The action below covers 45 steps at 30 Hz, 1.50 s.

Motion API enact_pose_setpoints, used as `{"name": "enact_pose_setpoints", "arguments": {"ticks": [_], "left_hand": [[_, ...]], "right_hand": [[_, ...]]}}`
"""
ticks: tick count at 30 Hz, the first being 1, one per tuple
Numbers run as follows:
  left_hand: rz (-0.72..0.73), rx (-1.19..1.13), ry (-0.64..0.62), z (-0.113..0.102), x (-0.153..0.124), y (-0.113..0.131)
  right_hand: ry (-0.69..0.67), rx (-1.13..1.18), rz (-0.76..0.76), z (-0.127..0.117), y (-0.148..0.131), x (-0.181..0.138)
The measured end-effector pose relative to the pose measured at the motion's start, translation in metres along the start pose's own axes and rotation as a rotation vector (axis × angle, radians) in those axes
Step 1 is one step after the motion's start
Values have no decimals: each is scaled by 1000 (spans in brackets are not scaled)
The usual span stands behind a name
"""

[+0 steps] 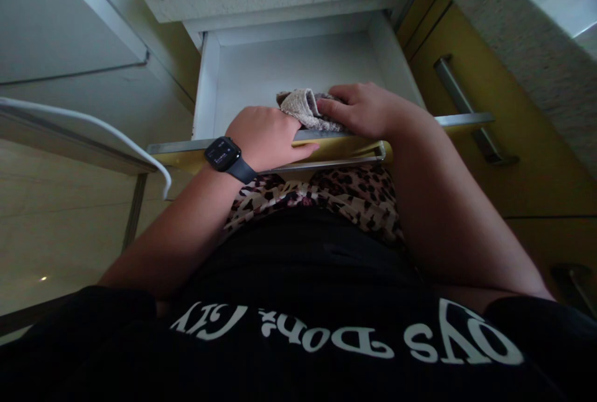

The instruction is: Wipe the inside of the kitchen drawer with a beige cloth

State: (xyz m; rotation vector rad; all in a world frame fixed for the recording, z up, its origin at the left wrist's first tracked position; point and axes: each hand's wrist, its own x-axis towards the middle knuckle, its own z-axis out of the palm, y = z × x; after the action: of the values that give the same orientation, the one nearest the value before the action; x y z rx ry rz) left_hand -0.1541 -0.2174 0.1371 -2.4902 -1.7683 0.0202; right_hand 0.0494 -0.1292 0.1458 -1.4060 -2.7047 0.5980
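Observation:
A white drawer (298, 66) stands pulled open under a pale stone counter, and its floor looks bare. My right hand (364, 109) lies on a beige cloth (303, 106) at the drawer's front edge, fingers pressed flat over it. My left hand (270, 137), with a dark smartwatch (224, 154) on the wrist, grips the drawer's front rail (177, 148) with its fingers curled over the rim and the thumb along the outside.
Yellow cabinet fronts with metal bar handles (466, 109) stand to the right. A white cable (93, 125) hangs at the left over a tiled floor. My dark shirt fills the bottom of the view.

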Motion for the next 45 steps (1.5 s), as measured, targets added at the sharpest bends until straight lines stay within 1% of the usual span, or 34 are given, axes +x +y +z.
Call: {"name": "enact_pose_setpoints", "arguments": {"ticks": [12, 18, 23, 27, 35, 41, 45], "left_hand": [[-15, -42, -37, 0, 0, -2], [-36, -112, -47, -1, 0, -1], [-8, -54, -33, -5, 0, 0], [-18, -29, -37, -5, 0, 1], [-36, -87, -49, -3, 0, 0], [-9, -15, -20, -6, -1, 2], [-36, -59, -53, -5, -1, 1]], "right_hand": [[-6, -12, 11, -3, -4, -3], [1, 22, -9, -3, -2, -4], [2, -4, -13, -2, -1, -2], [-7, -19, 4, -2, -2, -2], [-2, 8, 3, -3, -3, -4], [-14, 1, -3, -4, -4, -4], [-7, -1, 4, -4, -6, -5]]}}
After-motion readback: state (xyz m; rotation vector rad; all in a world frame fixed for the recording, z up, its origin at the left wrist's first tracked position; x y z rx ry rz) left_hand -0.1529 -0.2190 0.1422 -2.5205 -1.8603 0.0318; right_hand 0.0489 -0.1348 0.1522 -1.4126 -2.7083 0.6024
